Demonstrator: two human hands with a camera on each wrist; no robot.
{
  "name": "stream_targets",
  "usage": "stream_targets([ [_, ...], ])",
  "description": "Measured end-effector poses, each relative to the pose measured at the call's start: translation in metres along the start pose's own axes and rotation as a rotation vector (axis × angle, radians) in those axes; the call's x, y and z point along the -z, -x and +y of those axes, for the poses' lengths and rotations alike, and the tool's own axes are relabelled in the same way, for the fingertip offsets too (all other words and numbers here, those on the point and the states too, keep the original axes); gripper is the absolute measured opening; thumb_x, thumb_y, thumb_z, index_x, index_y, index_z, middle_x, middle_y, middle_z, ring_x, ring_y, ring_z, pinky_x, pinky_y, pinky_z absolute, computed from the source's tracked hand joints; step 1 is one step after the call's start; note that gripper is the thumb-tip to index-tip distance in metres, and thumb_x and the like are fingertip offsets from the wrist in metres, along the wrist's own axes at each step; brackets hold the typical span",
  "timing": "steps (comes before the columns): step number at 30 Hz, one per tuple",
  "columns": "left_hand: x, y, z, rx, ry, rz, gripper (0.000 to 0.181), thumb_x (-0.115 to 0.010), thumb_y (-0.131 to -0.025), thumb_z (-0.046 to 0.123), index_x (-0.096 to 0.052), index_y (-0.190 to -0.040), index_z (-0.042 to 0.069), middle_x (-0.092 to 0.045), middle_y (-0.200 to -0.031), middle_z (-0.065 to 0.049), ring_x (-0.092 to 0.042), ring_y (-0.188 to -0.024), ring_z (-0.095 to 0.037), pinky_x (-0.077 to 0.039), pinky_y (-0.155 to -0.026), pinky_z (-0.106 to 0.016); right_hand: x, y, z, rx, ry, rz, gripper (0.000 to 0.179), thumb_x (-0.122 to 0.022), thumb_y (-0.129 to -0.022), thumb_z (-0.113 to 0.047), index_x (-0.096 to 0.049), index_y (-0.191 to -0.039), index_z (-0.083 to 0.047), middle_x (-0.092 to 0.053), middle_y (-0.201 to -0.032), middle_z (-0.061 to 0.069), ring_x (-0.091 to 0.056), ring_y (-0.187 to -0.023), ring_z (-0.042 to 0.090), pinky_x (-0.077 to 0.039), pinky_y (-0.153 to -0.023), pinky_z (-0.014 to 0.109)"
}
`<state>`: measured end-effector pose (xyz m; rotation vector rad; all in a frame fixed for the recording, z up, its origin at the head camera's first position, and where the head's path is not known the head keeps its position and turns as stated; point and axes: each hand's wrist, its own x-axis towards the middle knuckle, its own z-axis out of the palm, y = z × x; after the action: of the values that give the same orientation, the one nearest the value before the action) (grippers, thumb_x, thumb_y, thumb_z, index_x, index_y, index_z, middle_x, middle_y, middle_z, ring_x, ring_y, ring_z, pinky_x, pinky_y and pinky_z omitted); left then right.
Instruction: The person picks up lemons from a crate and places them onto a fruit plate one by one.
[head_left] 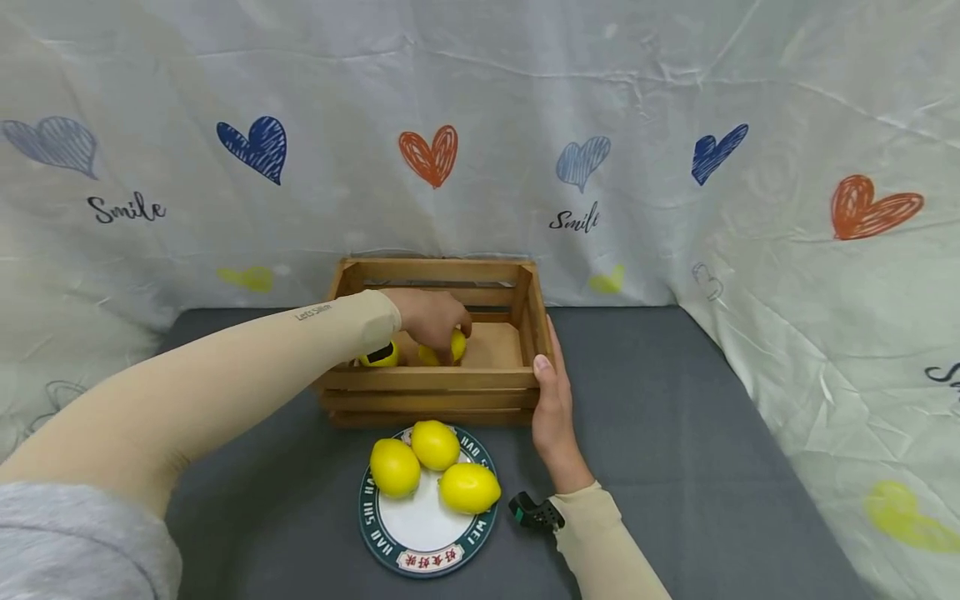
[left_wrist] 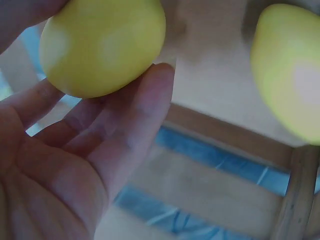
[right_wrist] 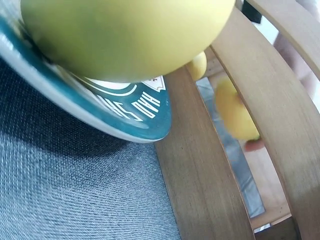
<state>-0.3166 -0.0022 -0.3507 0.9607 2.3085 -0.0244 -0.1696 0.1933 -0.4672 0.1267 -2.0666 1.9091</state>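
Inside the wooden crate [head_left: 435,400], my left hand [head_left: 432,318] holds a yellow lemon [left_wrist: 105,47] between its thumb and fingers. Another lemon [left_wrist: 290,75] lies nearby on the crate floor, partly hidden by a dark piece at my left wrist in the head view. My right hand [head_left: 553,408] grips the crate's front right corner, thumb at the front edge and fingers along the outer side. In front of the crate is a round plate [head_left: 427,533] with a green lettered rim. It bears three lemons: one at left [head_left: 395,467], one at back [head_left: 435,445], one at right [head_left: 469,488].
A dark grey cloth [head_left: 660,467] covers the table. Behind the crate hangs a pale curtain [head_left: 495,100] printed with hearts and "Smile", also running down the right side. A black strapped device [head_left: 536,510] sits at my right wrist.
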Motion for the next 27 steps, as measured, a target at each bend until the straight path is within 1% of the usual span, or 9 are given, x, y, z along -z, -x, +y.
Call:
stream_targets([
  [1,0.002,0.006,0.001,-0.01,-0.023,0.025,0.065,-0.081,-0.096,0.031,-0.06,-0.155,0.014,-0.062,-0.152,-0.006,-0.064,-0.117,-0.023,-0.058,-0.099,-0.039,0.0,0.0,0.0,-0.005,0.004,0.0,0.065,-0.036,-0.108,-0.045,-0.021,-0.171,-0.041,-0.019,-0.181,-0.01,-0.025,-0.164,0.021,-0.017,-0.133,0.062],
  [3,0.007,0.02,0.003,-0.024,-0.04,0.067,0.064,-0.082,-0.095,0.033,-0.062,-0.153,0.016,-0.065,-0.147,-0.004,-0.063,-0.116,-0.023,-0.057,-0.101,-0.04,-0.001,0.001,-0.002,-0.014,0.01,-0.001,0.065,-0.036,-0.108,-0.046,-0.021,-0.171,-0.042,-0.019,-0.18,-0.011,-0.025,-0.164,0.021,-0.017,-0.133,0.062],
  [6,0.016,0.044,0.01,-0.036,-0.037,0.121,0.059,-0.081,-0.094,0.033,-0.064,-0.149,0.017,-0.069,-0.134,-0.003,-0.063,-0.107,-0.023,-0.057,-0.094,-0.039,-0.001,0.001,-0.003,-0.014,0.009,-0.006,0.065,-0.036,-0.108,-0.045,-0.021,-0.171,-0.042,-0.019,-0.18,-0.012,-0.025,-0.164,0.021,-0.017,-0.133,0.062],
  [8,0.022,0.061,0.016,-0.038,-0.032,0.144,0.058,-0.081,-0.094,0.032,-0.064,-0.147,0.016,-0.07,-0.127,-0.003,-0.063,-0.102,-0.023,-0.056,-0.089,-0.037,0.0,0.0,-0.003,-0.012,0.008,-0.01,0.065,-0.036,-0.108,-0.045,-0.02,-0.171,-0.043,-0.019,-0.18,-0.013,-0.026,-0.164,0.022,-0.018,-0.133,0.063],
  [11,0.028,0.082,0.025,-0.052,-0.04,0.176,0.058,-0.081,-0.094,0.03,-0.063,-0.147,0.015,-0.069,-0.125,-0.004,-0.062,-0.102,-0.024,-0.056,-0.088,-0.037,0.001,0.0,-0.004,-0.014,0.015,-0.007,0.065,-0.035,-0.108,-0.045,-0.02,-0.171,-0.044,-0.019,-0.179,-0.014,-0.027,-0.163,0.022,-0.018,-0.133,0.063],
  [14,0.032,0.097,0.033,-0.073,-0.066,0.202,0.058,-0.081,-0.094,0.031,-0.063,-0.147,0.015,-0.07,-0.126,-0.004,-0.062,-0.104,-0.024,-0.056,-0.089,-0.037,0.003,0.001,-0.004,-0.021,0.025,0.001,0.064,-0.035,-0.108,-0.046,-0.02,-0.171,-0.045,-0.02,-0.179,-0.015,-0.027,-0.163,0.022,-0.016,-0.134,0.062],
  [17,0.033,0.111,0.041,-0.08,-0.087,0.219,0.059,-0.082,-0.094,0.032,-0.063,-0.148,0.017,-0.07,-0.127,-0.002,-0.062,-0.105,-0.024,-0.057,-0.09,-0.037,0.004,0.002,-0.003,-0.021,0.024,0.001,0.064,-0.034,-0.108,-0.046,-0.021,-0.171,-0.045,-0.02,-0.179,-0.015,-0.026,-0.163,0.021,-0.015,-0.134,0.061],
  [22,0.03,0.135,0.052,-0.055,-0.08,0.227,0.06,-0.083,-0.094,0.033,-0.063,-0.149,0.021,-0.068,-0.131,-0.002,-0.062,-0.108,-0.023,-0.058,-0.09,-0.036,0.003,0.002,-0.002,-0.029,0.012,0.004,0.063,-0.034,-0.108,-0.046,-0.022,-0.17,-0.046,-0.021,-0.178,-0.016,-0.026,-0.162,0.022,-0.015,-0.133,0.061],
  [27,0.021,0.162,0.063,-0.032,-0.073,0.218,0.06,-0.083,-0.094,0.03,-0.063,-0.15,0.022,-0.065,-0.141,-0.004,-0.062,-0.111,-0.024,-0.059,-0.095,-0.037,-0.001,0.0,-0.002,-0.017,-0.017,-0.002,0.063,-0.035,-0.108,-0.045,-0.023,-0.17,-0.046,-0.023,-0.178,-0.013,-0.028,-0.161,0.026,-0.016,-0.132,0.061],
])
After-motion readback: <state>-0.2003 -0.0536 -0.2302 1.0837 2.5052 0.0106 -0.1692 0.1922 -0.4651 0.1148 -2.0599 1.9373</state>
